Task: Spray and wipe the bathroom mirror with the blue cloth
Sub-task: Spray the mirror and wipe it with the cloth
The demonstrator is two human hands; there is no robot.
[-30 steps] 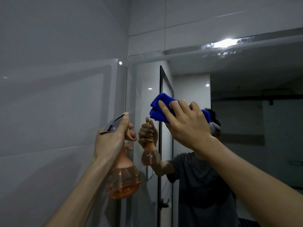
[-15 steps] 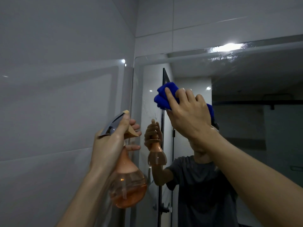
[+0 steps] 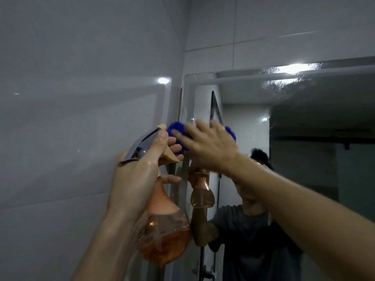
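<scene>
Cloth first: the blue cloth (image 3: 176, 131) is soft and light, bunched under the right hand (image 3: 209, 147), whose fingers lie spread and flat over it, pressing it to the mirror (image 3: 304, 122) near the glass's left edge. It should crumple and slide easily — best held by a flat palm, not a pinch. The left hand (image 3: 140, 175) is wrapped around the neck of the spray bottle (image 3: 164, 230), thumb on top of the head, fingers by the trigger. Amber, part full, the bottle looks bottom-heavy, probably slick when wet — the neck seems the safest hold. Droplets still mark the mirror's upper part.
</scene>
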